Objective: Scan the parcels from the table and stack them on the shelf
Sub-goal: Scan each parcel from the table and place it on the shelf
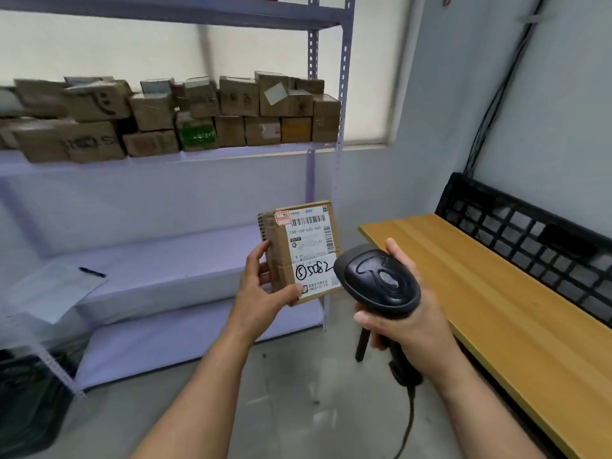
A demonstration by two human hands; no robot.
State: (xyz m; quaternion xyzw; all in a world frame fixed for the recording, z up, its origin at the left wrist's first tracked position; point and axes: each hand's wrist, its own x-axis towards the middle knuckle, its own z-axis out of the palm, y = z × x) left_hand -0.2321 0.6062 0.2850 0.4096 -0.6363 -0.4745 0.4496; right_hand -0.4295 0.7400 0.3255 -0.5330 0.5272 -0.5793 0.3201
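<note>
My left hand holds a small brown cardboard parcel upright, its white label with a barcode and handwritten digits turned toward me. My right hand grips a black handheld barcode scanner, whose head sits just right of the parcel and overlaps the label's lower right corner. The scanner's cable hangs down toward the floor. Behind them stands a pale purple metal shelf whose middle level carries several brown parcels stacked in two layers.
A wooden table runs along the right, with a black plastic crate at its far side. On a lower shelf level at left lie a paper sheet and a pen. A dark bin stands bottom left.
</note>
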